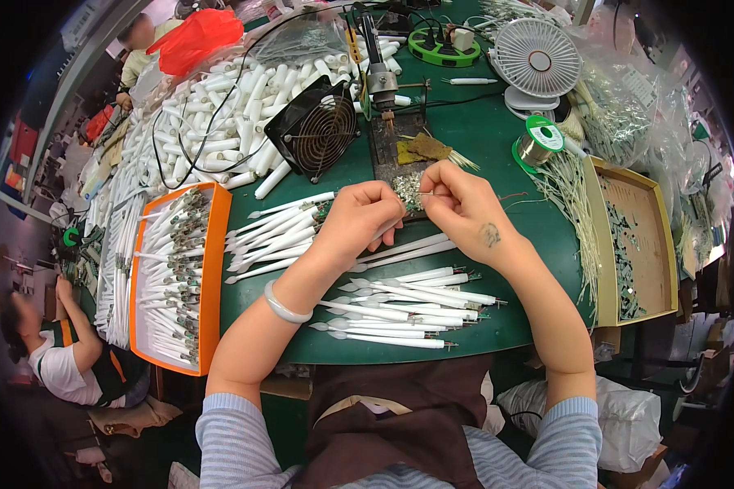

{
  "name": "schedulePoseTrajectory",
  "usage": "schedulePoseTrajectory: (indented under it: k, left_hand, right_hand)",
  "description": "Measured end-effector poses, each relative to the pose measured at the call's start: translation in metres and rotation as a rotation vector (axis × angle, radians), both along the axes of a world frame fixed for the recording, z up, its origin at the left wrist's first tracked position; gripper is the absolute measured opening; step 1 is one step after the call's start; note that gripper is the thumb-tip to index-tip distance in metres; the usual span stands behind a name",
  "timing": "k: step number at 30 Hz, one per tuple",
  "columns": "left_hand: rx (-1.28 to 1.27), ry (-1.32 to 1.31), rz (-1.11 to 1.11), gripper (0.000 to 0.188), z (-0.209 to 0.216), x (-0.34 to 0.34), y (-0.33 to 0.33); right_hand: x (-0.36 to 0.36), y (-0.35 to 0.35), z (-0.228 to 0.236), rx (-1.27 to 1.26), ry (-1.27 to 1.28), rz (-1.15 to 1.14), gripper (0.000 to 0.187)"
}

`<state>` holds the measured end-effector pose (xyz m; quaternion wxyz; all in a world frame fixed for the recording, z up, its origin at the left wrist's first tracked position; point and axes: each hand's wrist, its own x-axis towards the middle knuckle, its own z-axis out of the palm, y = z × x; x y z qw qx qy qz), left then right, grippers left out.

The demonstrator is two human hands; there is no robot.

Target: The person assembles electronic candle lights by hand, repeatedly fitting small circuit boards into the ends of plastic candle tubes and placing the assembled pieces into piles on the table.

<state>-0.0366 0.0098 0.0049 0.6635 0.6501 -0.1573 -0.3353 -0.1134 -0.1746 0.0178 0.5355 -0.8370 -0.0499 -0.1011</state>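
My left hand [369, 213] is closed in front of the soldering stand, fingers curled inward; what it holds is hidden. Beside it, my right hand [461, 205] pinches a thin wire [426, 194] between thumb and forefinger, and fine wire ends stick out past the hand's right side. Just beyond the fingertips lies a heap of small metallic bits [408, 186] below the upright soldering iron [389, 122]. White candle-shaped sticks [400, 308] with pointed flame-like tips and small circuit ends lie in rows under my forearms; more sticks [281, 232] lie left of my left hand.
An orange box [220, 269] of similar sticks stands left, a tray [669, 277] of small green boards right. White tubes [220, 122] are piled at the back left, near a black fan [314, 130]. A solder spool [538, 143] and white fan [538, 61] stand back right. Another person [65, 359] sits left.
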Motion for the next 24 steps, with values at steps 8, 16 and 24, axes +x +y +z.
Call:
schedulePoseTrajectory:
  k: [8, 16, 24]
  left_hand:
    - [0.012, 0.038, 0.049, 0.009, -0.006, 0.027, -0.006]
    - [-0.017, 0.066, 0.074, 0.007, -0.008, 0.043, -0.010]
    - [-0.079, 0.049, 0.095, 0.010, -0.002, 0.041, -0.012]
  right_hand:
    - [0.019, 0.004, -0.017, -0.086, -0.121, -0.070, 0.008]
    - [0.031, 0.008, -0.024, -0.070, -0.214, -0.147, 0.007]
    - [0.031, 0.009, -0.022, -0.069, -0.288, -0.201, 0.008]
